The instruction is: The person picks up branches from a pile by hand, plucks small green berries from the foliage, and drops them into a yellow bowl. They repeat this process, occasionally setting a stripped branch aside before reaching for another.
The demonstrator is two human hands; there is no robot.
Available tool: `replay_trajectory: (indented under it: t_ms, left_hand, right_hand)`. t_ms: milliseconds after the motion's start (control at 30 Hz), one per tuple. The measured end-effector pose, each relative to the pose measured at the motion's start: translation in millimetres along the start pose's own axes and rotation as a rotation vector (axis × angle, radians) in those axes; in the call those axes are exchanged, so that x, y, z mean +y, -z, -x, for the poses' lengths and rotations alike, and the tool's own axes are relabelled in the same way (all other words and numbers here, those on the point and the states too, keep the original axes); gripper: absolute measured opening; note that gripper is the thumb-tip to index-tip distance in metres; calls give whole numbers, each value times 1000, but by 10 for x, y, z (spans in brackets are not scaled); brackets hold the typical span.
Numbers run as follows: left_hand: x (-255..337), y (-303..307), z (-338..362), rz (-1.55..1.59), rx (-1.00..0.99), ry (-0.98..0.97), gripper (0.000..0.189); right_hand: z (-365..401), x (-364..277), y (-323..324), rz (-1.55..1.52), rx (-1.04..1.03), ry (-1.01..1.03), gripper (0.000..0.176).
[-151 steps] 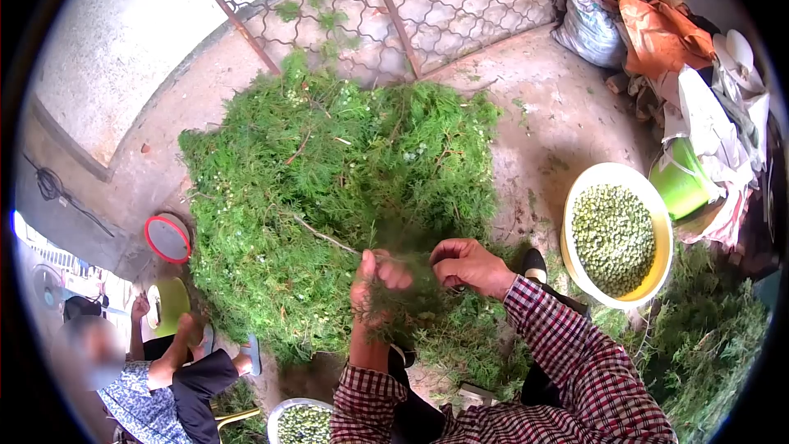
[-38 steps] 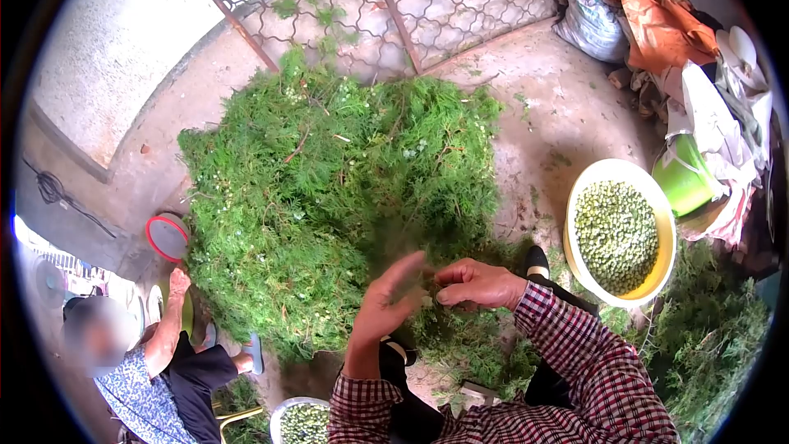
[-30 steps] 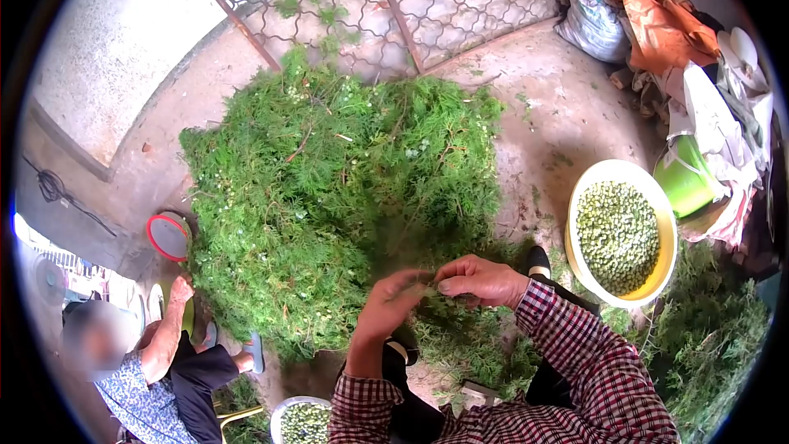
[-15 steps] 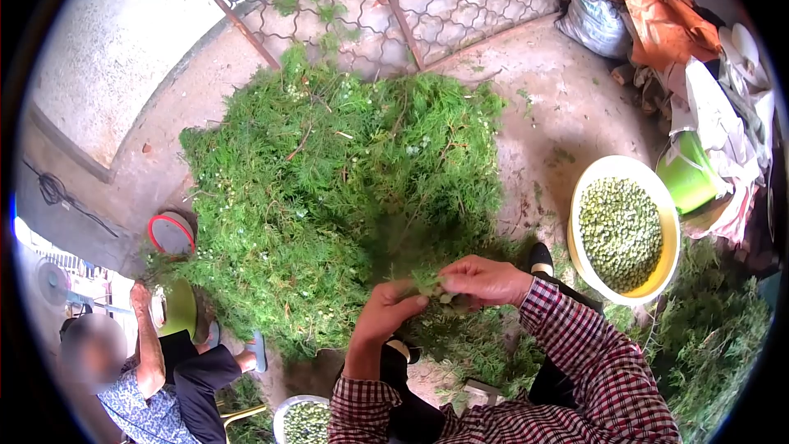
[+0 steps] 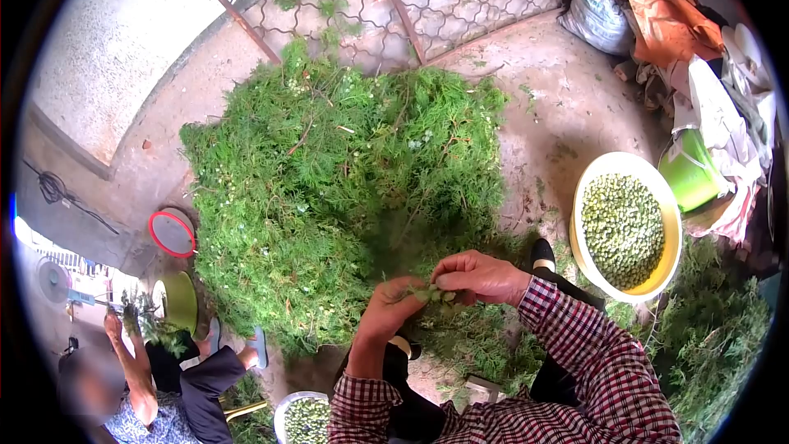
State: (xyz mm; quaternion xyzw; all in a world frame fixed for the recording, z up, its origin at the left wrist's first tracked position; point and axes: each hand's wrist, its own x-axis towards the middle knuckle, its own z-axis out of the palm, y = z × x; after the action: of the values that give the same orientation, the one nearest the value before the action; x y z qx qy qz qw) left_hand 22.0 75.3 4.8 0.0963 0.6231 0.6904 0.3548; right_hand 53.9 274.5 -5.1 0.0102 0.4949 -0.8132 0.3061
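Note:
Between my hands, in front of my body, is a small green sprig with several round green cones (image 5: pixel 442 293). My left hand (image 5: pixel 388 306) is closed and pinches the sprig between thumb and fingers. My right hand (image 5: pixel 486 278) comes from the right, its thumb and fingertips pressed together at the cones; what lies inside them is partly hidden. Both sleeves are checked. Just beyond my hands lies a large heap of green conifer branches (image 5: pixel 329 189).
To my right stands a yellow basin (image 5: pixel 580 240) of picked green cones, with a green bucket (image 5: pixel 690 171) behind it. A white basin (image 5: pixel 281 421) of cones sits at lower left. A seated co-worker (image 5: pixel 160 395) holds branches near a green tub (image 5: pixel 182 302). A metal lattice (image 5: pixel 477 0) borders the heap.
My right hand has shifted slightly left and up over the sprig, and the cones show more clearly. The co-worker's hands have moved, now raised with a branch in view.

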Motion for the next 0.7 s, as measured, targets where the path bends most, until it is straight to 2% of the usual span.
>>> replay_trajectory:
  t_ms: [133,233,333,533,633,700]
  left_hand:
    - [-61,45,-9,13,12,-23,8]
    - [-26,30,-22,-6,6,0,5]
    - [-35,-10,-15,-23,1,2,9]
    - [-30,-73,-8,134,-39,3,5]
    - [-95,-22,-21,230,-201,-13,7]
    - [-39,-31,8,213,-152,-40,8]
  right_hand:
    - [19,-34,-41,-71,7,20,31]
    - [17,-69,-63,258,58,71,33]
    - [-27,5,-31,220,73,47,32]
    - [-2,33,-34,-192,-29,-32,16]
    - [66,-42,-72,-360,1,-19,15]
    - [34,-50,52,-484,18,53,15]
